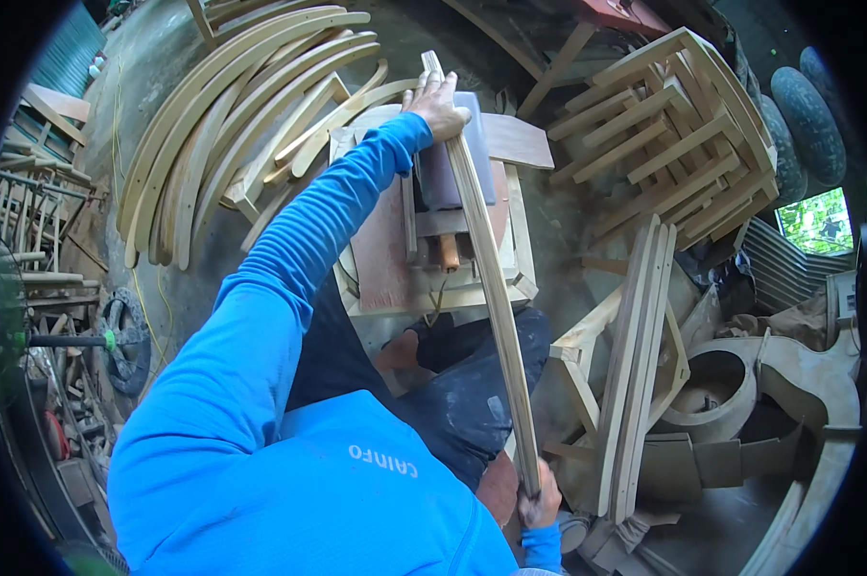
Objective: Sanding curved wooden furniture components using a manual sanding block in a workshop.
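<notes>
A long, narrow wooden strip [488, 250] slants across the middle from the far side down to my right hip. My left hand [438, 104] is closed over it near its far end. Its near end sits in the grip of my right hand [541, 494], low beside my leg. Under the strip is a low wooden stand [376, 264] with a square frame. On this stand, a bluish translucent box-like cover [435, 182] lies just under my left hand. An orange-brown wooden handle [450, 252] points toward me in front of the cover.
Curved wooden pieces [198, 144] lie stacked at the far left. Slatted wooden frames [673, 134] are piled at the far right. Several straight strips [635, 370] lean on a frame at my right. A fan [124, 341] stands at the left, near heaped wood scraps.
</notes>
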### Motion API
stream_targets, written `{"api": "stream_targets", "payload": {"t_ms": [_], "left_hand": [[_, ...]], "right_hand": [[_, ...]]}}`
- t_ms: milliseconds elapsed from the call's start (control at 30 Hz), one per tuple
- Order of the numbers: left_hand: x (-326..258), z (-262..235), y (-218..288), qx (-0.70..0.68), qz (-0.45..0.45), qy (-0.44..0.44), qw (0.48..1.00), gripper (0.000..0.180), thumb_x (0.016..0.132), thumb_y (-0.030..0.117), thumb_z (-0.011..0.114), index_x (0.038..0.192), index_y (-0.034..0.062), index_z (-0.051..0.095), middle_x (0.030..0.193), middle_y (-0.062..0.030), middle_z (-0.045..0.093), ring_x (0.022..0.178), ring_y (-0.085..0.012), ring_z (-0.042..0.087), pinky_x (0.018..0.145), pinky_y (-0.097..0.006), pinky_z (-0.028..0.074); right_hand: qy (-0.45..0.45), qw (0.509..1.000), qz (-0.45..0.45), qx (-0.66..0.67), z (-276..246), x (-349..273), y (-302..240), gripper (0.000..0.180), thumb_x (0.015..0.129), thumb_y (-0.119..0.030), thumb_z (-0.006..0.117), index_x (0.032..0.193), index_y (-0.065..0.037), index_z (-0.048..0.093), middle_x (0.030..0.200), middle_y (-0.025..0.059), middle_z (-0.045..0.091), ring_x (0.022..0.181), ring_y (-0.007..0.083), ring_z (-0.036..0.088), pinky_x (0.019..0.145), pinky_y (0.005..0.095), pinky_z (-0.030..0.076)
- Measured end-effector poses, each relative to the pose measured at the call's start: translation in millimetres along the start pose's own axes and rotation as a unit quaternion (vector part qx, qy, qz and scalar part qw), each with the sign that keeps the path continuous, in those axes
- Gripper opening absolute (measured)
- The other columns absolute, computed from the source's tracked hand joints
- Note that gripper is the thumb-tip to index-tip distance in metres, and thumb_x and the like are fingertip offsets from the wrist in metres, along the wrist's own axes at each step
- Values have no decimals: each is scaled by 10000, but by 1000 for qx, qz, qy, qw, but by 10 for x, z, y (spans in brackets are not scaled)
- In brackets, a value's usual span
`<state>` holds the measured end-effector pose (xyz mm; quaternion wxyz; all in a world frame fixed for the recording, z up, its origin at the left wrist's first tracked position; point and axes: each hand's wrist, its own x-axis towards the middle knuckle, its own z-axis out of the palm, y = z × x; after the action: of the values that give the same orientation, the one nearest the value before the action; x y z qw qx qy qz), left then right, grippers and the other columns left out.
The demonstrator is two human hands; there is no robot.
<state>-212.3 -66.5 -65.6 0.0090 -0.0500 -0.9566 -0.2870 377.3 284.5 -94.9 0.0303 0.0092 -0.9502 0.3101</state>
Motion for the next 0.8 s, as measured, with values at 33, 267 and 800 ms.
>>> {"api": "stream_targets", "payload": {"t_ms": [33, 267, 800], "left_hand": [[-130, 15, 81, -5, -2, -3, 1000, 900, 875, 406, 539, 1631, 34, 223, 1710, -232, 122, 1600, -373, 55, 1275, -554, 69], [-1112, -21, 799, 7, 4, -39, 999, 883, 863, 403, 513, 1610, 4, 262, 1702, -264, 108, 1599, -385, 19, 1273, -557, 33], [778, -225, -6, 5, -87, -129, 988, 719, 926, 426, 530, 1544, 68, 445, 1705, -194, 189, 1593, -363, 124, 1271, -545, 128]], "right_hand": [[-11, 999, 41, 5, -86, -221, -19, 525, 825, 35, 706, 1334, -19, 587, 1052, 240, 682, 929, 448, 676, 794, 460, 560], [-54, 976, 209, 20, -219, -1243, 135, 365, 871, -8, 701, 1228, 3, 625, 1022, 175, 737, 948, 281, 735, 845, 378, 570], [-47, 961, 272, 23, -197, 322, -755, 671, 893, -168, 776, 1452, -31, 432, 1102, 236, 714, 1009, 368, 730, 875, 435, 560]]}}
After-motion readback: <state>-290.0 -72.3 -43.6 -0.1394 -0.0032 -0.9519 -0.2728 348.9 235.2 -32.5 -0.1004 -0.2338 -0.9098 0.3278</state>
